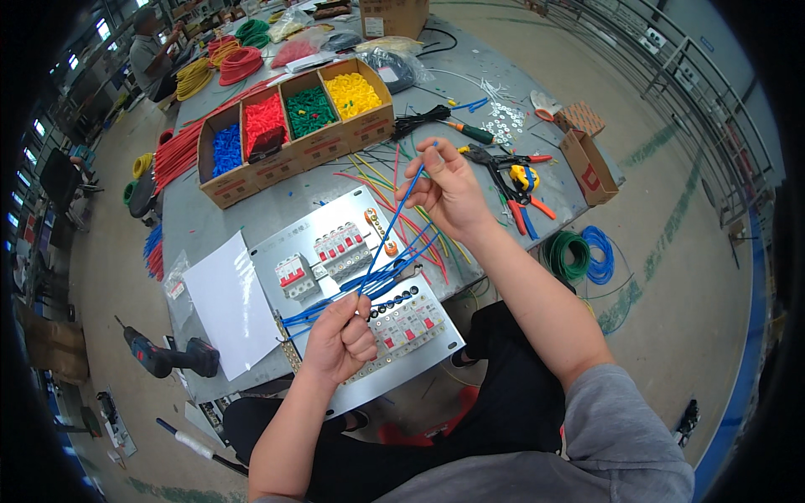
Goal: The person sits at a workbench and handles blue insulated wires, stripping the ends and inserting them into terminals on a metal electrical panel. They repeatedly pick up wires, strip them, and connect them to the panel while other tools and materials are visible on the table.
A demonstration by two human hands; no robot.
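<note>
L hand clenched on blue wire bundle; R hand pinches one blue wire (runs diagonally, low-left to up-right) above breaker panel.

An electrical assembly workshop: a metal workbench with boxed wire ferrules, wire coils, pliers, and a circuit-breaker panel.

cordless drill, white sheet, pliers
</note>
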